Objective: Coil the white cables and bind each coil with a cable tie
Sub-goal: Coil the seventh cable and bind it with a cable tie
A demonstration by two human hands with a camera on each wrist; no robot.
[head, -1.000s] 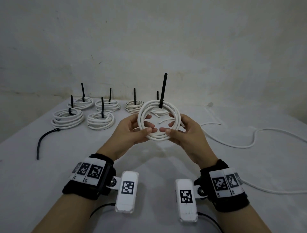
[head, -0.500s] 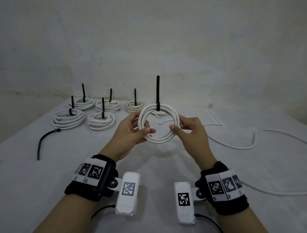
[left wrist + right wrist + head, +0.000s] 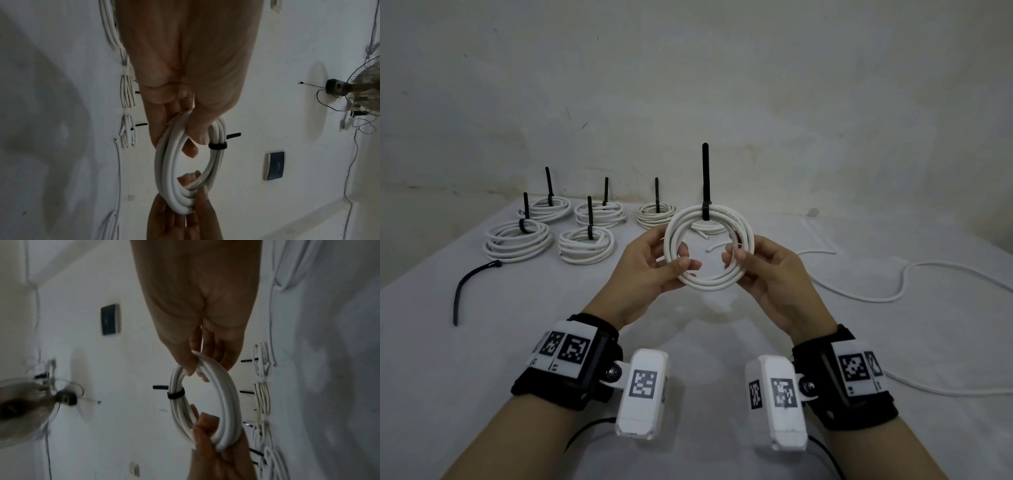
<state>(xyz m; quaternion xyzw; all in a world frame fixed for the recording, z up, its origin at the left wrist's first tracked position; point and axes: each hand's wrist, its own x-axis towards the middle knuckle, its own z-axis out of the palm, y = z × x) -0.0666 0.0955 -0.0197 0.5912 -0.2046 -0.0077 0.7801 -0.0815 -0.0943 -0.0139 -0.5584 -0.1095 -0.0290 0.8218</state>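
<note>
Holding a round coil of white cable [image 3: 708,249] upright above the white tabletop [image 3: 524,335], I pinched its left side between thumb and fingers of my left hand [image 3: 650,270] while my right hand [image 3: 767,274] pinched its right side. A black plastic cable tie [image 3: 705,186] was cinched around the top of the coil, its long tail pointing straight up. Behind it, five bound white cable coils [image 3: 517,240] lay in a cluster at the far left of the tabletop, each with a black tie tail standing up; a sixth was partly hidden behind the one I held. By my reckoning this coil was finished and only needed setting down with the rest. One spare black cable tie [image 3: 469,284] lay loose at the left, and a long loose white cable [image 3: 893,294] trailed across the right side, uncoiled, so at least one more round remained.
</note>
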